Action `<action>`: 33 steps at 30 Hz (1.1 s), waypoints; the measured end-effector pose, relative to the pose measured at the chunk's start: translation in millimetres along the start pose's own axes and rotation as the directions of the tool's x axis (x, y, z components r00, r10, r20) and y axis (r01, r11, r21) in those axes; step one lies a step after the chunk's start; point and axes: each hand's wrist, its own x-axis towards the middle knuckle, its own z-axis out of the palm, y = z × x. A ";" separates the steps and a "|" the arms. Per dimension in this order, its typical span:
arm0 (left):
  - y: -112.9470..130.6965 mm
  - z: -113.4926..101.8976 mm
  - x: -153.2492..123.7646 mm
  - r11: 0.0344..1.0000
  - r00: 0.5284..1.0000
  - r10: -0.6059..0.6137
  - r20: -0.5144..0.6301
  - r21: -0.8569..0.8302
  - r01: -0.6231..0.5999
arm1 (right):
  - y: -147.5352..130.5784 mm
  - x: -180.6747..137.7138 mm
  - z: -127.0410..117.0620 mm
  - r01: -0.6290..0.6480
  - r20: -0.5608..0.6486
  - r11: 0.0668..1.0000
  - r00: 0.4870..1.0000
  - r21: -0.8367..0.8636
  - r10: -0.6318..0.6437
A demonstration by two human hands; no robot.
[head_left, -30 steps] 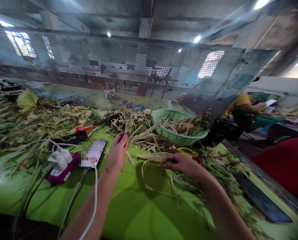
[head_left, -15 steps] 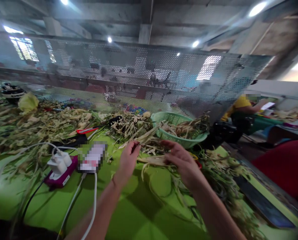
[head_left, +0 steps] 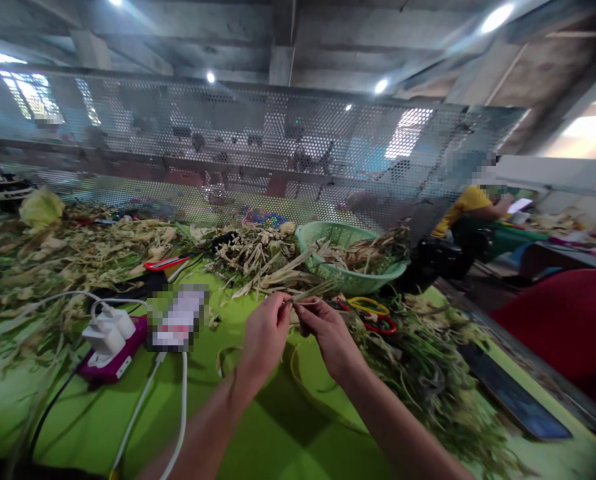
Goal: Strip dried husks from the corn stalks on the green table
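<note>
My left hand (head_left: 267, 337) and my right hand (head_left: 331, 333) meet above the green tabletop, fingertips nearly touching. Both are closed in a pinch on thin dried leaf strips (head_left: 321, 291), whose ends stick out up and to the right. What lies right between the fingertips is too small to make out well. A long strip (head_left: 311, 397) curves down under the hands. Just right of my right hand lie red and yellow looped handles (head_left: 373, 308), probably of scissors. Behind the hands stands a light green perforated basket (head_left: 351, 280) holding dried leaves.
Dried plant matter (head_left: 103, 250) covers the back left, more stalks (head_left: 433, 347) the right. A purple power strip (head_left: 113, 363) with white plugs and a phone (head_left: 181, 317) on cables sit left. A dark flat slab (head_left: 521, 393) lies right. A perforated metal screen (head_left: 258, 147) stands behind; a person sits beyond.
My right hand has moved left and closed beside my left hand; both now pinch the strips. The looped handles, mostly hidden before, are now exposed. The whole view has shifted slightly.
</note>
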 end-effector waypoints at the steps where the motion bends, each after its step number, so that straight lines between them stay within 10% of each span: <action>1: -0.4 1.6 -0.9 1.000 1.000 0.000 -0.010 0.031 0.000 | 1.6 0.7 -0.2 0.015 -0.021 1.000 1.000 -0.026 -0.015; 12: 1.4 2.9 -3.2 0.945 0.989 0.122 -0.078 0.314 -0.091 | 5.7 -3.3 11.0 0.082 -0.075 0.990 0.993 -0.118 -0.091; 21: 6.8 7.5 -9.3 0.899 0.943 0.315 0.104 0.287 -0.332 | 0.7 0.7 -7.7 0.077 -0.173 0.994 0.981 -0.080 -0.090; 33: 0.1 -19.8 11.2 0.999 0.975 -0.015 0.221 -0.033 0.022 | -15.5 4.9 -29.2 -0.014 0.081 0.945 0.996 -0.328 0.043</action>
